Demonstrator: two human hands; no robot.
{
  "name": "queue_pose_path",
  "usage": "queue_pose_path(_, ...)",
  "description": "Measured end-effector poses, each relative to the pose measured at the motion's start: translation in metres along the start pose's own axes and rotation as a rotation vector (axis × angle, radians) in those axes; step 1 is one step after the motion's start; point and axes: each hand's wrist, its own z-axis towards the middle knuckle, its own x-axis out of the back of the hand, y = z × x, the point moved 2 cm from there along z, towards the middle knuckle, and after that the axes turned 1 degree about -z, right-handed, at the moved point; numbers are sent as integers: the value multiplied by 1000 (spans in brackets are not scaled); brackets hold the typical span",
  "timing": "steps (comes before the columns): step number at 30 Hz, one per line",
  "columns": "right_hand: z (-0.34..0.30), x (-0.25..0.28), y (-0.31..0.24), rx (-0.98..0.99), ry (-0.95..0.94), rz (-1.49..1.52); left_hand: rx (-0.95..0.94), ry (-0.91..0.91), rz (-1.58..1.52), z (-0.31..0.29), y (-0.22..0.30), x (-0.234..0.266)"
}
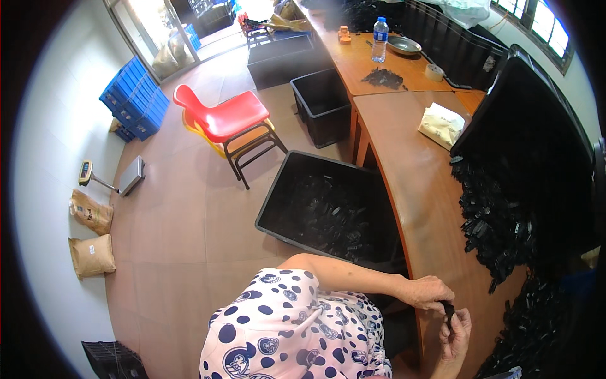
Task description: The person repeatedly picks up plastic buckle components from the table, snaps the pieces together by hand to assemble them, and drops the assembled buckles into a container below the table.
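Over the edge of the brown table (404, 148), my left hand (428, 292) and my right hand (456, 331) meet at a small black plastic piece (449, 311). My left fingers are closed on its upper end. From below, my right thumb and fingers pinch its lower part. The piece's exact kind is too small to make out. Just beyond my hands, a heap of similar black pieces (495, 234) spills from a tipped black bin (536, 145) onto the tabletop. More loose black pieces (530, 325) lie nearer my right arm.
On the floor beside the table stands a black crate (268, 218) with black pieces inside. Another black bin (325, 107), a red chair (237, 117), blue crates (136, 98) and a floor scale (131, 177) are farther off. A water bottle (379, 41) and a paper packet (440, 125) sit on the tables.
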Motion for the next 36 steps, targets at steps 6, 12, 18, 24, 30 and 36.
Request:
queue_pose_path(6,-4,-1,3,-119,15,-155,-55,-68,17,-8,1,-3)
queue_pose_path(12,-4,-10,14,-170,96,102,156,-47,-71,-13,4,-12)
queue_pose_path(18,7,-35,16,-97,165,102,221,146,-342,-5,-4,-10)
queue_pose_path(24,20,-28,24,-36,-254,-68,282,105,-615,-12,-19,-9)
queue_pose_path(30,36,-43,35,-32,-313,19,369,105,-553,-30,-24,8)
queue_pose_path(36,54,-62,48,-44,-314,-259,553,134,-592,-42,-12,39)
